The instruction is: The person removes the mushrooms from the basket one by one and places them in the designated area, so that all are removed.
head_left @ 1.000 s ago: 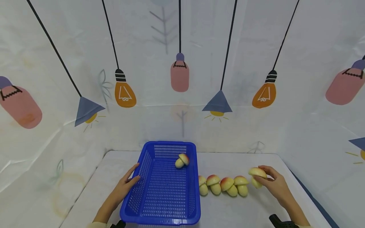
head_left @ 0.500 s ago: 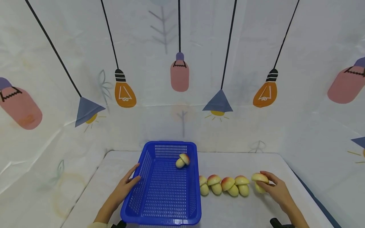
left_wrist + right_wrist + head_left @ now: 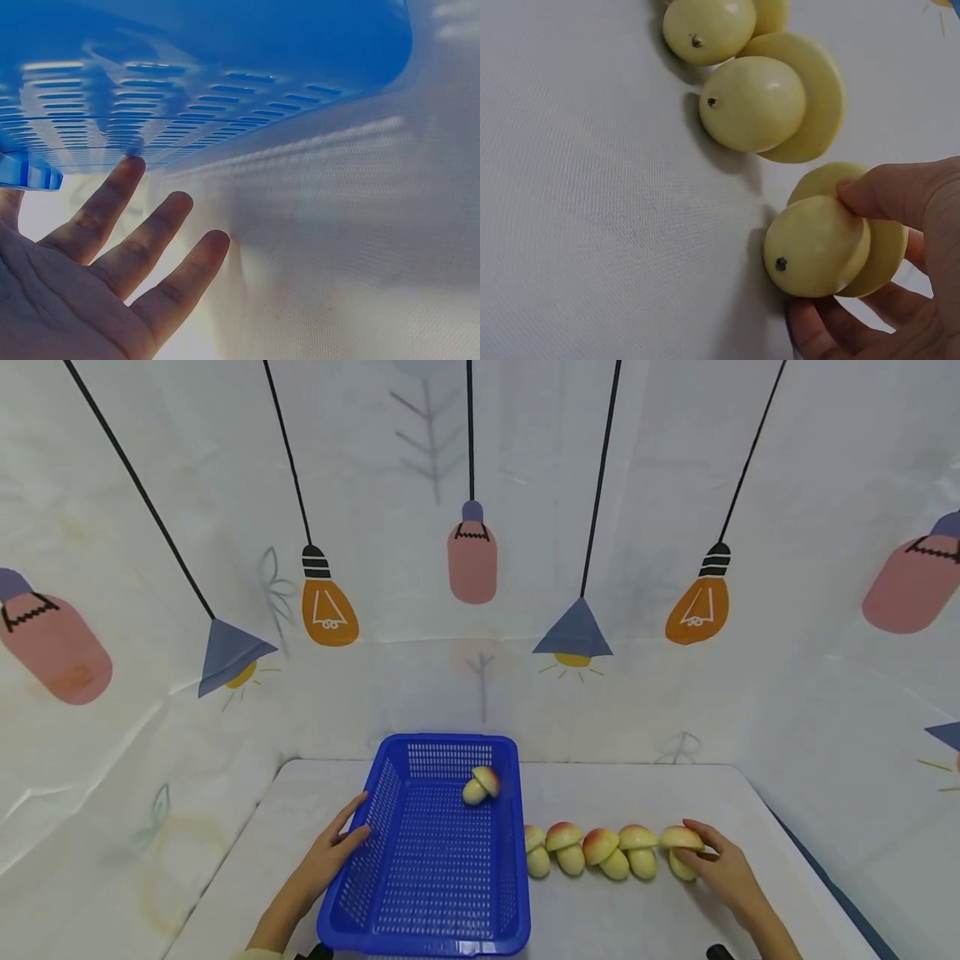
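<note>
A blue plastic basket [image 3: 435, 852] stands on the table. One yellow toy mushroom [image 3: 480, 787] with a reddish cap lies in its far right corner. My left hand [image 3: 324, 858] rests against the basket's left side; in the left wrist view, its fingers [image 3: 166, 225] are straight, and one fingertip touches the slotted wall. On the right, my right hand [image 3: 723, 864] pinches another toy mushroom [image 3: 817, 247] between thumb and fingers, at the right end of a row. Beside it in the row lie several similar mushrooms [image 3: 602, 847]. The basket's edge partly hides the leftmost one.
The white table [image 3: 600, 918] extends around the basket and the row. Behind it hangs a pale sheet [image 3: 420, 685] printed with lamps and bulbs. A dark wrist strap part [image 3: 718, 952] shows at the bottom edge.
My right hand has lowered its mushroom slightly, so it now sits level with the row. The left hand and the basket have stayed almost where they were.
</note>
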`<state>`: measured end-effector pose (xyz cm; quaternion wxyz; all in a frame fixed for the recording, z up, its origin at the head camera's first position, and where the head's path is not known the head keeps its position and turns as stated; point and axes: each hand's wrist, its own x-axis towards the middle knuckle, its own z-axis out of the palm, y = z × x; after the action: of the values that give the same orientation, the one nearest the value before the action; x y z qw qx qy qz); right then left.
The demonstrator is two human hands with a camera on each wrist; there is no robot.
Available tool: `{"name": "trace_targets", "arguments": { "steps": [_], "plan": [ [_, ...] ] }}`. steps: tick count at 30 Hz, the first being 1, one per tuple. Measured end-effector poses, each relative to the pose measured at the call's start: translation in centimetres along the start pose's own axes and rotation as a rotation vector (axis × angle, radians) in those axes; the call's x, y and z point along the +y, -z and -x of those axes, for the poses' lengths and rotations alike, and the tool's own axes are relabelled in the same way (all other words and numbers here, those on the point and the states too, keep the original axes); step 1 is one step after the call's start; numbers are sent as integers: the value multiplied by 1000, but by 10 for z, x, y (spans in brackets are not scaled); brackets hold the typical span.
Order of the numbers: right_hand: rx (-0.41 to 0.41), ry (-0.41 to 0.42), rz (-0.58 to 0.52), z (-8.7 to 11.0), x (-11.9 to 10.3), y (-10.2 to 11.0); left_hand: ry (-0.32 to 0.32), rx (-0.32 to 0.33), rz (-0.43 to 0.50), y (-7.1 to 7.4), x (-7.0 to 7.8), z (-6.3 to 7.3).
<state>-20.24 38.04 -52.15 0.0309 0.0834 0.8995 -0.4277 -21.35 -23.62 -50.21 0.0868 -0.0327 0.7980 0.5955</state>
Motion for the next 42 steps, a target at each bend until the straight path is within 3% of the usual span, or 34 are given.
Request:
{"name": "trace_targets", "arguments": {
  "steps": [12,21,31,42],
  "plan": [
    [-19,1,29,1,-7,0,-6,4,-18,0,-2,2],
    [-127,-48,13,-1,-11,6,-24,4,-33,-1,1,2],
    [-171,-75,29,-1,-17,14,-19,11,-41,-3,2,6],
    [-134,-58,106,5,-39,21,-22,11,-42,-2,0,4]
  ]
}}
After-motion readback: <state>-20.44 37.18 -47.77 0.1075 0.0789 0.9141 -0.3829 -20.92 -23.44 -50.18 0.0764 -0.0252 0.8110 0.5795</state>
